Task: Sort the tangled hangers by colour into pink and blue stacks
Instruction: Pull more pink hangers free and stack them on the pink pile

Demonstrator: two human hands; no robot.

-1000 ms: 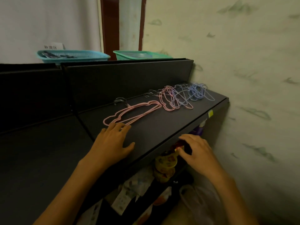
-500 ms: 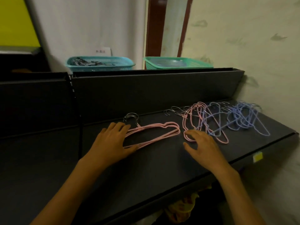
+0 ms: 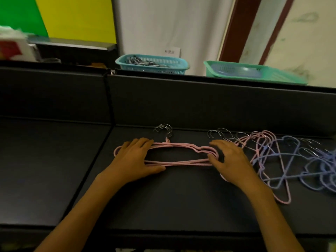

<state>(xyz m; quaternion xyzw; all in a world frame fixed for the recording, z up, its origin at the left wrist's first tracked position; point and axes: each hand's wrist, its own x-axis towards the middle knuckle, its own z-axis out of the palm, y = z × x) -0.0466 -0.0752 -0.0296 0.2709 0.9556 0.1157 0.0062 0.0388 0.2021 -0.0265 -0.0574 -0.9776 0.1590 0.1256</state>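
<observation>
A stack of pink hangers (image 3: 181,162) lies flat on the dark shelf (image 3: 163,206), metal hooks (image 3: 164,130) pointing to the back wall. My left hand (image 3: 135,160) rests on the stack's left end, fingers spread over the wires. My right hand (image 3: 230,159) presses on the stack's right end, thumb against the pink wires. To the right lies a tangle of pink hangers (image 3: 261,142) and blue hangers (image 3: 291,160), with more blue ones (image 3: 320,171) at the frame's right edge.
A dark back panel (image 3: 200,104) rises behind the shelf. Beyond it stand a blue basket (image 3: 152,64) with clips and a green basket (image 3: 254,72). A divider seam (image 3: 109,99) splits the shelf from another section on the left.
My right hand came up from below the shelf edge and landed on the right end of the pink stack. The view swung left and nearer. My left hand stayed on the stack's left end.
</observation>
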